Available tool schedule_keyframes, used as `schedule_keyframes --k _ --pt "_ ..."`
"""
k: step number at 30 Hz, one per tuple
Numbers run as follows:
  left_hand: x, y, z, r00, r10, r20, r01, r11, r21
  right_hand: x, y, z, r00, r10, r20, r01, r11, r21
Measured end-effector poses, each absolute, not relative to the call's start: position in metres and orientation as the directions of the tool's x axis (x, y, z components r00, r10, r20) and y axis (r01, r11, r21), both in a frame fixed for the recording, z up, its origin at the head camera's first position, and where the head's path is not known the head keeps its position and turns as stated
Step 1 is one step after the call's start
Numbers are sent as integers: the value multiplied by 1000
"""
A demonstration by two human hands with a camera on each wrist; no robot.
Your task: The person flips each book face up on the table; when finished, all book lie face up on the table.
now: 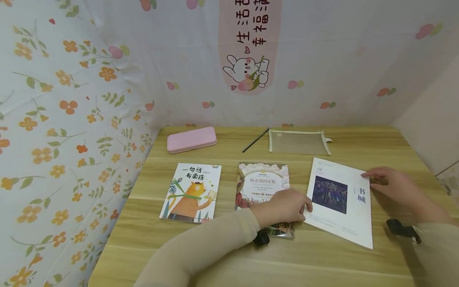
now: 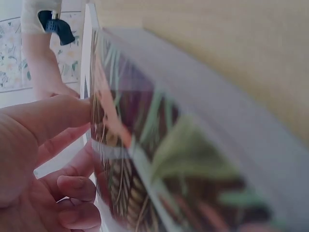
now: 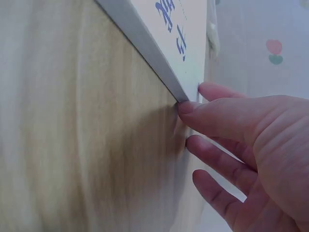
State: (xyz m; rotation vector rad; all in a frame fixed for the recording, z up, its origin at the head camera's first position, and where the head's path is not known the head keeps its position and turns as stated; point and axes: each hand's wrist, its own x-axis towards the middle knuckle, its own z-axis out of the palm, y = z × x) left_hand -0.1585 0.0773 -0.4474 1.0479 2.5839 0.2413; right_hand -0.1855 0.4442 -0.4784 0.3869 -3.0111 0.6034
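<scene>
Home study nook: desk [image 1: 215, 255], floral curtains [image 1: 64, 131]

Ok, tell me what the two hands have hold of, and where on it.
Both are on the white magazine: the left hand at its lower left edge, the right hand with fingertips at its upper right corner. A full grip cannot be told.

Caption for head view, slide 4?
Both hands touch the white book beside two others on the table.

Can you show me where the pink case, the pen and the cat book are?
pink case [image 1: 191, 139], head view, middle of its lid.
pen [image 1: 256, 140], head view, middle of its barrel.
cat book [image 1: 191, 192], head view, the orange cat on its cover.
</scene>
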Motion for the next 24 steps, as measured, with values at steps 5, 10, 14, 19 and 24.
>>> schedule_keyframes --k 5,10,14,19,24 --pt "-154 79 -452 -674 702 -232 637 710 300 -194 441 -479 -974 -223 28 -215 890 -401" --pt "-149 79 -457 -670 714 -201 651 696 302 -201 438 -476 -973 -229 -2 -209 892 -402" --pt "-147 79 -457 -656 731 -187 668 678 308 -207 435 -474 -973 -229 -35 -194 890 -413" --pt "-146 81 -461 -649 742 -167 679 664 313 -214 429 -472 -973 -223 -61 -176 886 -430" --pt "-143 85 -466 -658 738 -150 683 669 293 -219 423 -470 -972 -218 -85 -161 888 -430"
